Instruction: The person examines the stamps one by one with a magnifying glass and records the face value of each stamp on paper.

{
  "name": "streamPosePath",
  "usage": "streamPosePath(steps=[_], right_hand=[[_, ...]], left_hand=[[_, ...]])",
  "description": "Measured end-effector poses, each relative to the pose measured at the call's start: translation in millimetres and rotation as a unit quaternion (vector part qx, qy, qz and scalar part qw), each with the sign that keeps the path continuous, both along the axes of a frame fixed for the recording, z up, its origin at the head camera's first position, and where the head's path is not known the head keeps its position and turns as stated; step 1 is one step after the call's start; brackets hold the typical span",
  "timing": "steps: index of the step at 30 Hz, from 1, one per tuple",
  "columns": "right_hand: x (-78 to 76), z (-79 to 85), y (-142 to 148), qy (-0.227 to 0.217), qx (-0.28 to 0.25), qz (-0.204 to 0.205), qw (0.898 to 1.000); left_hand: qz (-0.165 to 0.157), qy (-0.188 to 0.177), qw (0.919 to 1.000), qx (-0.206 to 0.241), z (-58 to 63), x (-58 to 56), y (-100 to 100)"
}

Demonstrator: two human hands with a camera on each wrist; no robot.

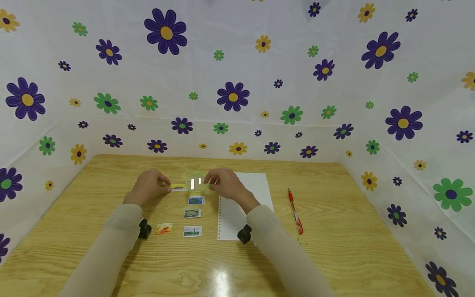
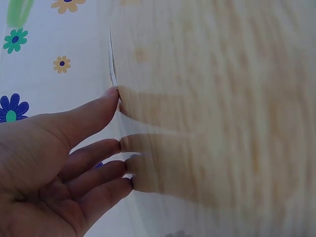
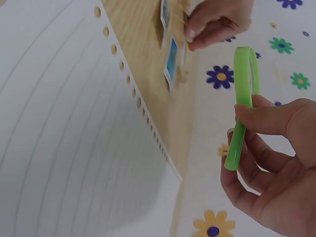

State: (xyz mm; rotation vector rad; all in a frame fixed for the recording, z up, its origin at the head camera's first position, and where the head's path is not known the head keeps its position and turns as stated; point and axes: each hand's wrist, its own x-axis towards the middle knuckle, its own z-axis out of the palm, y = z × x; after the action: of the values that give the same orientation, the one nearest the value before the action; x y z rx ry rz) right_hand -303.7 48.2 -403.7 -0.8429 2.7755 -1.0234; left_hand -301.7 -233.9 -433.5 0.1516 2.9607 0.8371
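Note:
My left hand (image 1: 147, 186) pinches the left edge of a yellow-topped postage stamp (image 1: 179, 187) low over the table. In the left wrist view only that stamp's thin white edge (image 2: 112, 64) shows at the thumb tip. My right hand (image 1: 227, 183) holds a green-rimmed magnifying glass (image 1: 198, 182) by its short handle, the lens just right of the yellow stamp. The right wrist view has the green handle (image 3: 236, 148) between thumb and fingers. Below the lens lie a blue stamp (image 1: 196, 200), a stadium stamp (image 1: 192, 213) and a tower stamp (image 1: 192, 231) in a column.
An orange stamp (image 1: 163, 228) lies left of the column. Lined punched paper (image 1: 231, 222) rests partly beneath my right forearm. A red pen (image 1: 295, 211) lies to its right on the wooden table (image 1: 345, 247). Flowered white cloth (image 1: 252, 115) walls off the back and sides.

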Motion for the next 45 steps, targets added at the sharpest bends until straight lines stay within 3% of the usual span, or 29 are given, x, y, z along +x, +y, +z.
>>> streamPosePath(steps=[13, 33, 45], right_hand=[[10.1, 6.0, 98.2, 0.018, -0.016, -0.076, 0.997], [27.2, -9.5, 232.0, 0.028, 0.014, -0.175, 0.984], [38.7, -16.7, 286.3, -0.022, 0.063, -0.227, 0.972]], left_hand=[[0.002, 0.001, 1.0, 0.001, -4.3, -1.7, -3.0], [-0.006, 0.014, 0.9998, -0.009, -9.1, -1.6, -1.7], [0.008, 0.014, 0.9998, -0.01, -2.0, -0.6, 3.3]])
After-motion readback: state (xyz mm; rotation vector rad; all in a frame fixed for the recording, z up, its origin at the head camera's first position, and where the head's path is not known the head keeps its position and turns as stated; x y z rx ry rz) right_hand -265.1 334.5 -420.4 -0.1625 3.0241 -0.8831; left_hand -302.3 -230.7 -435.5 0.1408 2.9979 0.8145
